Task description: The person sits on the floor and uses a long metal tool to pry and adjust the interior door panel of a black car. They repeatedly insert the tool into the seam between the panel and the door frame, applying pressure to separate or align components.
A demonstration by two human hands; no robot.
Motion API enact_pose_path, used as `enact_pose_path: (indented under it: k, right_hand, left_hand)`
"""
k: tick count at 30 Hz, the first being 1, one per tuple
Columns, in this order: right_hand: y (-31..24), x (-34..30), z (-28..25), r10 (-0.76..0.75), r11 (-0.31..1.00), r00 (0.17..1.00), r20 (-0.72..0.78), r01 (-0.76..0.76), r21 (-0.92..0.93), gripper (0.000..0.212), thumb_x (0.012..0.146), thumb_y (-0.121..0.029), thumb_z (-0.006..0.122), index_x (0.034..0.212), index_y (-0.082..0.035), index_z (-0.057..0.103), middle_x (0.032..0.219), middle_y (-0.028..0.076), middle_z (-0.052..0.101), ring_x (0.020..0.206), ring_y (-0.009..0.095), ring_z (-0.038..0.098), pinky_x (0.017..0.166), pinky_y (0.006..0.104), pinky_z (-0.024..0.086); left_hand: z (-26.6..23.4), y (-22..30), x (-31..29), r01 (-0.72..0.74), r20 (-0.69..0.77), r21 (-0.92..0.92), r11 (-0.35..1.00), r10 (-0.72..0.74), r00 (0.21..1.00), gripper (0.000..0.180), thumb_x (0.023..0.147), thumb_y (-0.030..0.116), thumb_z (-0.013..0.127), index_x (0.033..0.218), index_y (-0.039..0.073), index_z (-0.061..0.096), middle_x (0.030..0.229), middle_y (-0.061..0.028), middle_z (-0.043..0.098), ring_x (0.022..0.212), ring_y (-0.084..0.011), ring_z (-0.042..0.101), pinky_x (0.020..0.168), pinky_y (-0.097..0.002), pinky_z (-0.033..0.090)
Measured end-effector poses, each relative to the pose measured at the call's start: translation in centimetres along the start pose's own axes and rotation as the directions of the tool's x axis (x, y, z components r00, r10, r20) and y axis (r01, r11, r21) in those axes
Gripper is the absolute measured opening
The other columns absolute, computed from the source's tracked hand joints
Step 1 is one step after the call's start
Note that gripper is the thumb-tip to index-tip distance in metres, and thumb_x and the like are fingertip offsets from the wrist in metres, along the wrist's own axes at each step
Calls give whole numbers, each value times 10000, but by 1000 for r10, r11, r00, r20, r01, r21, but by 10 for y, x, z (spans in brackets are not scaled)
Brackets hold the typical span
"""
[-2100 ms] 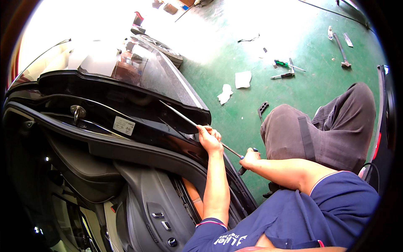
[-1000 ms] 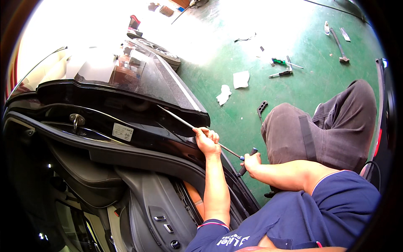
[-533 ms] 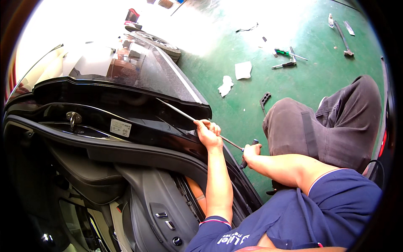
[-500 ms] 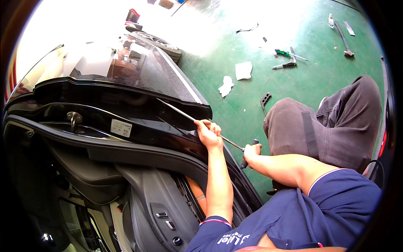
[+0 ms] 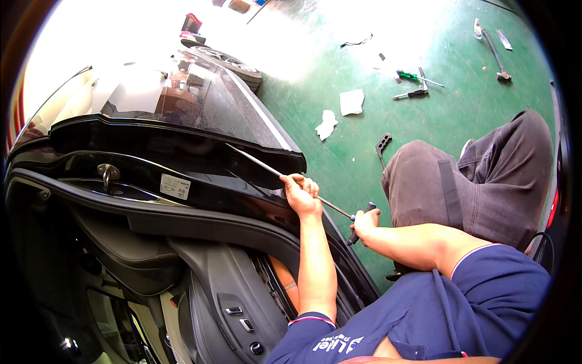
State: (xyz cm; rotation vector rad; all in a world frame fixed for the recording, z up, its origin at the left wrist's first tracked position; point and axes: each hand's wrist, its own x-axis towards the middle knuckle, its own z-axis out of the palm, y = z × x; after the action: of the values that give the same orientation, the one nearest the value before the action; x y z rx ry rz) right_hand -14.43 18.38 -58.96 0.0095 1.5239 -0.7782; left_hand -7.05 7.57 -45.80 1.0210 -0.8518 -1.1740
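Note:
A long metal rod with a black T-handle [image 5: 353, 238] slants across the black door frame of a car [image 5: 224, 189]. My left hand [image 5: 302, 193] is closed around the middle of its shaft [image 5: 257, 161], close to the frame's outer edge. Lower and to the right, over the floor side, my right hand [image 5: 365, 224] grips the handle. The rod's far end reaches the dark lip [image 5: 200, 139] below the glass; whether it goes in behind that lip, I cannot tell. A metal striker loop [image 5: 108, 173] and a white label [image 5: 174, 186] are on the frame to the left.
Beside my bent knee lies a black-handled tool [image 5: 383, 142] on the green floor. Farther off are white papers [image 5: 351, 102], a green-handled screwdriver [image 5: 412, 76] and a hammer [image 5: 497, 57]. A black seat back [image 5: 224, 291] fills the car's lower opening.
My right hand and the handle have shifted very slightly to the right. My left hand stays at nearly the same spot on the shaft.

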Motion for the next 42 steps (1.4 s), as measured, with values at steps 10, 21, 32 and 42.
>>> enact_pose_path:
  k: [10, 21, 32, 42]
  right_hand:
    - [-12, 10, 8, 55, 998, 998, 19, -56, 19, 390, 971, -158, 518, 1241, 32, 310, 833, 159, 644, 546, 247, 635, 504, 417, 564]
    - [-8, -1, -1, 36, 999, 999, 29, -36, 1, 423, 969, -165, 527, 1260, 37, 295, 846, 180, 644, 572, 253, 661, 511, 419, 565]
    - [4, -7, -11, -44, 998, 996, 75, 41, 37, 433, 986, -146, 490, 1303, 37, 259, 893, 163, 640, 571, 222, 648, 526, 400, 561]
    - [4, -7, -9, -34, 998, 998, 54, 31, 53, 435, 994, -143, 486, 1316, 36, 254, 868, 148, 635, 552, 210, 632, 510, 380, 556]
  left_hand:
    - [-2, -4, 4, 10, -15, 24, 1000, -10, 1000, 538, 1058, 587, 401, 837, 109, 515, 553, 31, 316, 455, -93, 278, 434, -265, 252]
    - [2, 0, -4, 34, -7, -20, 999, -34, 999, 548, 1057, 592, 390, 885, 103, 570, 569, -1, 389, 471, -125, 330, 467, -277, 285]
    - [-11, -1, -24, 184, 118, -90, 979, -173, 978, 502, 1062, 560, 402, 892, 118, 568, 627, 3, 399, 556, -136, 386, 553, -300, 337]
    - [-5, -5, -23, 127, 90, -92, 988, -119, 989, 539, 1062, 578, 372, 811, 117, 495, 594, 35, 289, 484, -104, 253, 479, -287, 252]
